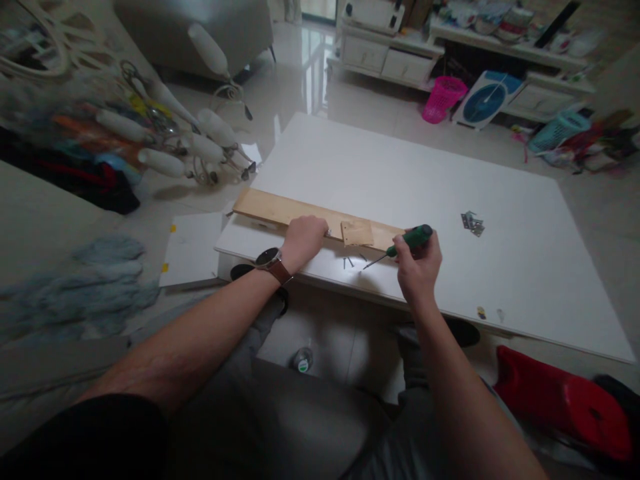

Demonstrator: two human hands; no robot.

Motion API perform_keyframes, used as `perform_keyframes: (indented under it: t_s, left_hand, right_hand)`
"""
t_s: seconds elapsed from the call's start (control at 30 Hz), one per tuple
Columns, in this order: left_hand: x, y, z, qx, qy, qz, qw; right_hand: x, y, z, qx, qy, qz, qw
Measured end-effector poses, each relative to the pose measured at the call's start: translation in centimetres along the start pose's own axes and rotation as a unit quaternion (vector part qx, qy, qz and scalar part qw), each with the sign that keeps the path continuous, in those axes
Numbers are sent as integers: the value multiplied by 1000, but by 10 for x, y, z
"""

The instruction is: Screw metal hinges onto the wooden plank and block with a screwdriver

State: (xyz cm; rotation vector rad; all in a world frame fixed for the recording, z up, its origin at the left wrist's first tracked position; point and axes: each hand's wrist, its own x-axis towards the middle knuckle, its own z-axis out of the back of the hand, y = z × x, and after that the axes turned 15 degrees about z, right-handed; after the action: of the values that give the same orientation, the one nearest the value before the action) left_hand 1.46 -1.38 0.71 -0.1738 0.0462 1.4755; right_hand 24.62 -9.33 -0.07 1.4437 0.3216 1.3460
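My right hand (421, 261) is wrapped around the green handle of a screwdriver (411, 238). Its thin shaft slants down to the left, with the tip close to the white panel (430, 180). Several loose screws (347, 262) lie just left of that tip. My left hand (306, 239) is closed in a fist against the near edge of a long wooden plank (280, 208). A small shiny bit shows by its fingers, too small to name. On the plank, between my hands, rests a short wooden block (357, 233) with small holes.
A pile of metal hardware (473, 223) lies on the panel's right half. Small pieces (481, 312) sit near its front edge. A red plastic object (560, 393) stands on the floor at right. A lamp with white shades (205, 143) lies at left, beyond a white board (193, 247).
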Motion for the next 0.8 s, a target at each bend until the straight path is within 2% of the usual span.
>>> perform_keyframes:
  t_s: [0.17,0.4,0.6,0.8]
  left_hand:
    - [0,0,-2,12,-9,-4,1000]
    - [-3,-1,2,19,1,5,1000]
    - [-2,-1,-1,0,0,9,1000]
    - [-3,-1,-2,-6,8,1,1000]
  right_hand:
    - [0,2,-1,12,-7,3,1000]
    - [0,4,-6,89,-30,13,995]
    - [10,2,-5,113,-88,6,990]
    - [21,3,-6,138,-89,5,986]
